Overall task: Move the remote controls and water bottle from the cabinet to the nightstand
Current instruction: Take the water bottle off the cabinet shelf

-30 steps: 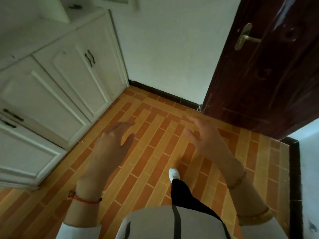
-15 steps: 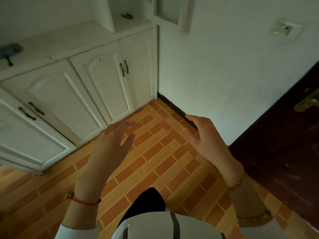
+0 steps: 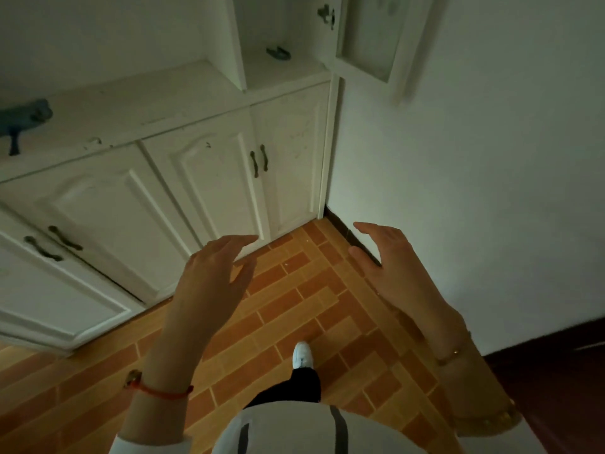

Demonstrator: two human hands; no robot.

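Note:
A white cabinet (image 3: 203,178) with panelled doors and dark handles fills the left and upper part of the head view. My left hand (image 3: 212,276) hovers open in front of its lower doors, fingers spread, holding nothing. My right hand (image 3: 389,267) is open too, held over the floor near the wall corner. No remote control or water bottle shows in view. A small dark object (image 3: 278,54) lies in the open niche above the counter; I cannot tell what it is.
A blue-grey object (image 3: 23,121) sits on the cabinet counter at the far left. An open upper door (image 3: 373,37) juts out at the top right. A white wall (image 3: 474,191) stands to the right, a dark door (image 3: 556,371) at bottom right. My foot (image 3: 302,354) is on the brick-patterned floor.
The view has swung left and upward: the dark door has slid out to the bottom right and the cabinet now fills the frame. Both hands stay open and empty.

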